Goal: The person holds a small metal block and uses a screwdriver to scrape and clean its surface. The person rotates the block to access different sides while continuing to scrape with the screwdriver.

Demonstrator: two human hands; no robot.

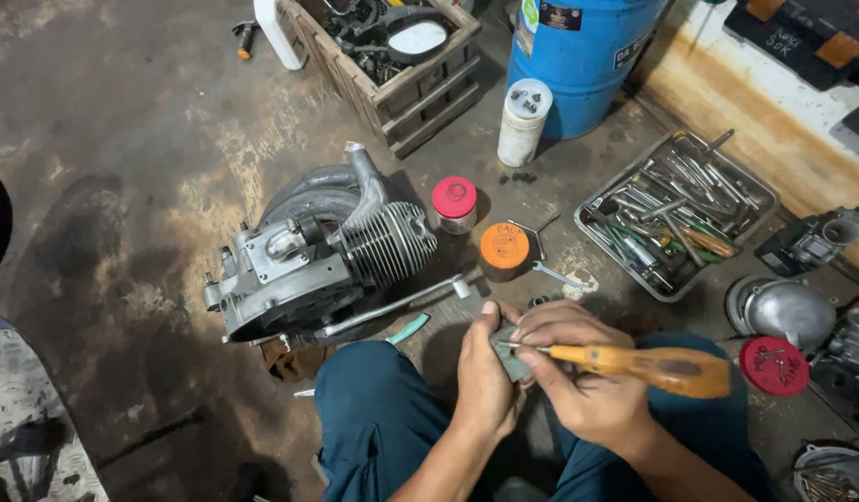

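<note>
My left hand [482,376] grips a small grey metal part [509,357] above my knees. My right hand [578,386] holds a screwdriver with an orange handle [645,364], its thin tip laid against that part. I sit on the floor in blue trousers [373,414]. A silver scooter engine [318,256] with a finned cylinder lies on the floor just left of my hands, a long metal lever [392,307] sticking out of it toward me.
A metal tray of tools [675,209] sits at the right. Red-lidded [454,200] and orange-lidded [504,249] jars stand beyond my hands. A wooden crate of parts [392,51], a blue drum [578,56], a white bottle [522,121] stand farther back. Engine parts [792,311] lie at right.
</note>
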